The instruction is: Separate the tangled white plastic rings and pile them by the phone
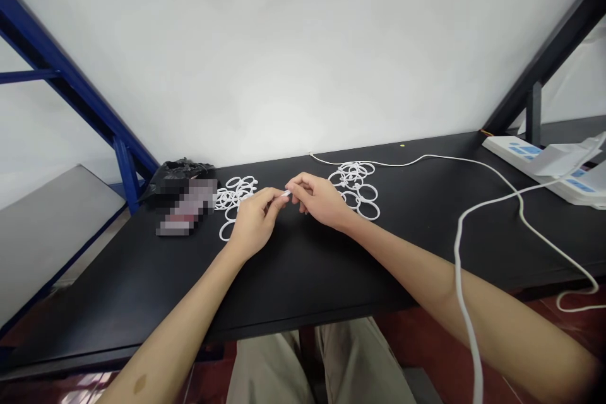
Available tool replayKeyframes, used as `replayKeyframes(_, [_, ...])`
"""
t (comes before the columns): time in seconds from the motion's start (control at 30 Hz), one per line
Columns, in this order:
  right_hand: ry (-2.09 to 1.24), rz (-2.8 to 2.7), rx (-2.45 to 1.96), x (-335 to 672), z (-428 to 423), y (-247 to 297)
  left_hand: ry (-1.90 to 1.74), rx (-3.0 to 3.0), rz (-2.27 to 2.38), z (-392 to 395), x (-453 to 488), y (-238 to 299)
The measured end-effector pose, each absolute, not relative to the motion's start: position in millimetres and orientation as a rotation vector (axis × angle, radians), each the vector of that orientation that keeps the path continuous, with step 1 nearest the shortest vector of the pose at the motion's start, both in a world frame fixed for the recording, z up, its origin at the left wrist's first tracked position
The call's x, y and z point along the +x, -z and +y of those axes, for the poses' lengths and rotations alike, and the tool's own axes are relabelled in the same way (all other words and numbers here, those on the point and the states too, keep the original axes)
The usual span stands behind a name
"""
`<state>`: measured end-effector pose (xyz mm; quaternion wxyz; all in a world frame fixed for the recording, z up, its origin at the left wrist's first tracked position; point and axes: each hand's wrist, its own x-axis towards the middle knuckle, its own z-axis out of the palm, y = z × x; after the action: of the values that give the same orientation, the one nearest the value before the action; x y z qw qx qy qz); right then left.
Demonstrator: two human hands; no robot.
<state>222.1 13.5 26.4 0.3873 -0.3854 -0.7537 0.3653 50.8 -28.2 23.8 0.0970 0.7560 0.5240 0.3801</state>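
My left hand [254,218] and my right hand [317,197] meet above the black table, fingertips nearly touching. Both are closed in a pinch on a small white plastic piece [286,194]. Most of it is hidden by the fingers, so its full shape does not show; its colour matches the rings nearby. Beside and partly behind my left hand lies a loose pile of white plastic rings [233,182]. Another group of white rings [368,209] lies just beyond my right wrist, some overlapping and each looking thin and round.
A crumpled black plastic bag [182,168] and a blurred-out item [187,208] lie at the left. A white cable [466,208] loops across the right side, passing over my right forearm. A white and blue panel [544,167] rests at the far right. Blue metal braces [85,88] stand on the left.
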Motion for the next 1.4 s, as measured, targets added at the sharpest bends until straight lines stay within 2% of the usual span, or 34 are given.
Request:
replayKeyframes(0.2, [-0.219,-2.215,-1.348,236.9,22.5,-33.8,-1.162,2.3,1.924,-24.0,44.3,-23.0])
replayKeyframes(0.33, [-0.053,-2.328,-1.57,246.6,33.9,-26.5,-0.816,2.428,2.258,-23.3,38.4,-20.8])
replayKeyframes(0.43, [0.033,-2.38,-1.561,248.3,39.4,-19.3,-0.587,2.469,2.34,-24.1,36.0,-18.1])
replayKeyframes(0.6, [0.044,-2.4,-1.576,247.4,41.9,-17.0,-0.52,2.461,2.37,-25.0,36.1,-16.6])
replayKeyframes(0.8, [0.129,-2.44,-1.577,243.9,38.9,-18.9,-0.666,2.488,2.315,-25.2,38.2,-17.7])
replayKeyframes(1.13, [0.165,-2.378,-1.533,239.9,32.7,-26.6,-0.975,2.665,1.832,-26.6,47.7,-16.7])
replayKeyframes(1.3, [0.091,-2.253,-1.413,235.7,25.6,-33.7,-1.01,2.628,1.616,-29.4,51.6,-16.9])
replayKeyframes(1.4, [-0.085,-2.119,-1.214,231.8,20.9,-36.0,-1.029,2.572,1.54,-32.4,55.2,-17.5])
